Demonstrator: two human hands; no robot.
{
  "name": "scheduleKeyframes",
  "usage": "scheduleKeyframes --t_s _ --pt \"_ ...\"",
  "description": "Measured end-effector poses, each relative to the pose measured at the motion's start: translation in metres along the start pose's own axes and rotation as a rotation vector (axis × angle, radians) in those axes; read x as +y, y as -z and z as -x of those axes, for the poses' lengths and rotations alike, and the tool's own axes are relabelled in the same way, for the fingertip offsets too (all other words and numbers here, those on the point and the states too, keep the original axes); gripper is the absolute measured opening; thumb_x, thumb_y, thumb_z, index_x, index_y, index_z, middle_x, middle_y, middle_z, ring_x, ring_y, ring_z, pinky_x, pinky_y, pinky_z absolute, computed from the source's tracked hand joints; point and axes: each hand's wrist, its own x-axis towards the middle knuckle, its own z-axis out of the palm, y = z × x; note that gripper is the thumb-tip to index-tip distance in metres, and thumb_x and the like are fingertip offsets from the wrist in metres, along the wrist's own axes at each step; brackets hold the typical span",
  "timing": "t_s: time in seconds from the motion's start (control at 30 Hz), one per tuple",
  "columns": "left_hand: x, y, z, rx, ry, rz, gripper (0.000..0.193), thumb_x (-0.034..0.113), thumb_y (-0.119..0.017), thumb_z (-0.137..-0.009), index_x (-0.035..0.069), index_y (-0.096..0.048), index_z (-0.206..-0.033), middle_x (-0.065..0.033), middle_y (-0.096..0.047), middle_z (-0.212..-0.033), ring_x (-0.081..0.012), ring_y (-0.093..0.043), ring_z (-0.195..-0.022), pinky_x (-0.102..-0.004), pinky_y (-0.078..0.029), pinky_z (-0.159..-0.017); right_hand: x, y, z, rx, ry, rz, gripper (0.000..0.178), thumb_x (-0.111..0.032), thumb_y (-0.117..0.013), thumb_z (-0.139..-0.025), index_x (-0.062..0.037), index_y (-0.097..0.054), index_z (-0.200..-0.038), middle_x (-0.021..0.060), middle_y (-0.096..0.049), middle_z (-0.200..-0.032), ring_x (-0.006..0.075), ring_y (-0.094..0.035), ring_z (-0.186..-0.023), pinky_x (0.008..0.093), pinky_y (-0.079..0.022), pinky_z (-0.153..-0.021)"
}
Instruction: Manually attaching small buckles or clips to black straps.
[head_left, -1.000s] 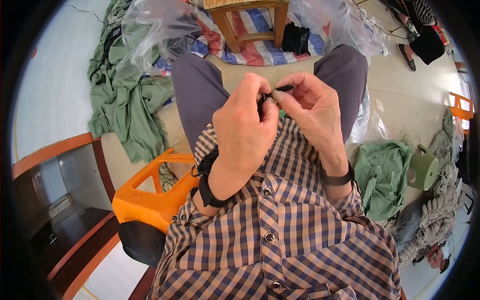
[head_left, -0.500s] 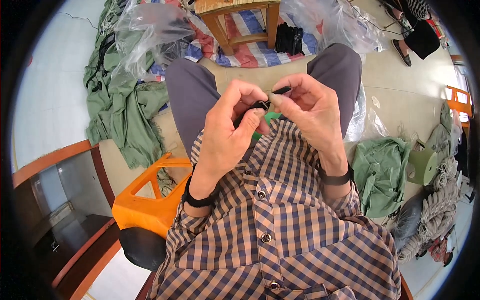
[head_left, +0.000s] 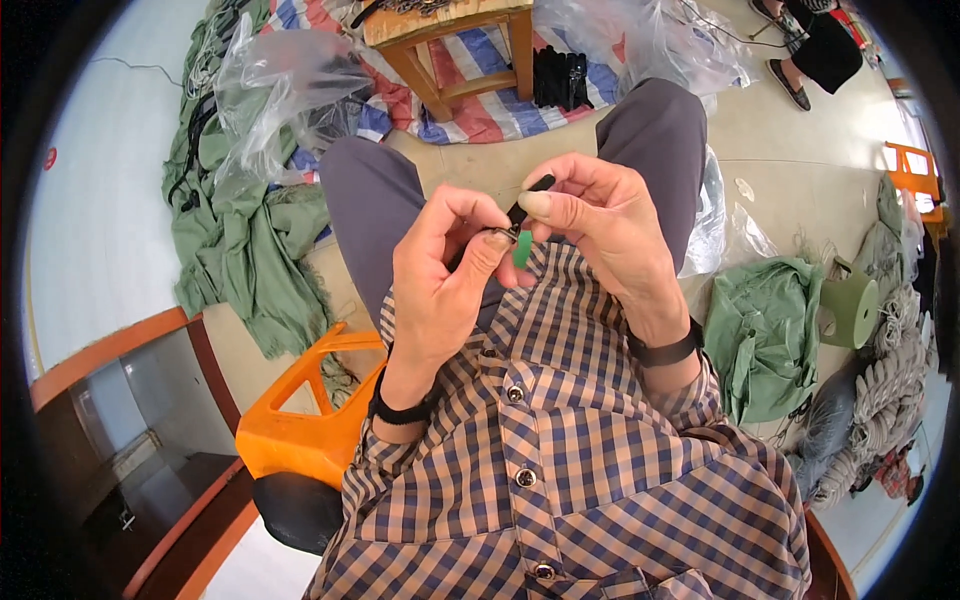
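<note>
Above my lap, my left hand (head_left: 437, 265) is closed in a pinch on a small metal piece (head_left: 508, 233), perhaps a buckle. My right hand (head_left: 608, 225) pinches a short black strap (head_left: 528, 203) between thumb and forefinger. The strap slants down to the metal piece at my left fingertips; how the two join is too small to tell. A small green strip (head_left: 522, 250) shows just below, between the fingers of both hands. The left palm and curled fingers hide whatever else lies in them.
Ahead is a wooden stool (head_left: 450, 30) on a striped sheet (head_left: 480, 115), with black straps (head_left: 562, 78) beside it. Green cloth (head_left: 250, 260) and an orange stool (head_left: 300, 430) lie left. Right are green fabric (head_left: 762, 340), a green stool (head_left: 850, 305) and another person's foot (head_left: 790, 85).
The black strap has tilted from nearly level to steeper, its free end rising. My right hand has shifted slightly left, and the green strip shows more plainly between my fingers.
</note>
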Motion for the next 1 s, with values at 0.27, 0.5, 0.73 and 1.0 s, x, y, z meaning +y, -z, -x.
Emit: scheduleKeyframes --t_s 0.27,0.5,0.73,1.0 --pt "0.0 -0.014 0.005 0.141 -0.03 0.083 0.012 0.009 -0.052 -0.091 -0.002 -0.048 -0.094 -0.005 -0.053 -0.075 -0.0081 -0.052 -0.061 -0.027 -0.055 -0.06 -0.013 -0.008 0.004 0.02 0.07 0.263 0.012 -0.003 -0.064 -0.081 0.0032 -0.06 -0.091 0.0036 -0.062 -0.079 0.0096 -0.061 -0.07 0.0202 -0.05 -0.064" --pt "0.001 -0.016 0.007 0.235 -0.077 -0.147 0.012 0.01 -0.051 -0.092 0.0 -0.048 -0.095 -0.0036 -0.053 -0.076 -0.0075 -0.052 -0.061 -0.0237 -0.052 -0.059 -0.012 -0.015 0.003 -0.011 0.082 0.309 0.013 -0.002 -0.063 -0.082 0.004 -0.059 -0.092 0.0035 -0.062 -0.081 0.0086 -0.06 -0.072 0.0208 -0.05 -0.065" --pt "0.011 -0.024 0.003 0.272 -0.134 -0.297 0.012 0.009 -0.053 -0.091 0.0 -0.048 -0.096 -0.0041 -0.055 -0.076 -0.0082 -0.054 -0.061 -0.0212 -0.048 -0.058 -0.019 -0.022 0.006 0.06 0.124 0.395 0.012 -0.002 -0.062 -0.081 0.0035 -0.056 -0.09 0.0033 -0.06 -0.082 0.0074 -0.058 -0.076 0.0206 -0.049 -0.066" --pt "-0.001 -0.012 0.002 0.182 -0.242 -0.442 0.011 0.01 -0.053 -0.091 0.001 -0.048 -0.096 -0.0038 -0.055 -0.074 -0.0079 -0.053 -0.06 -0.0204 -0.047 -0.057 -0.019 -0.021 0.005 0.068 0.063 0.254 0.017 -0.002 -0.064 -0.08 0.0035 -0.06 -0.095 0.0041 -0.061 -0.08 0.0078 -0.059 -0.07 0.0204 -0.048 -0.064"
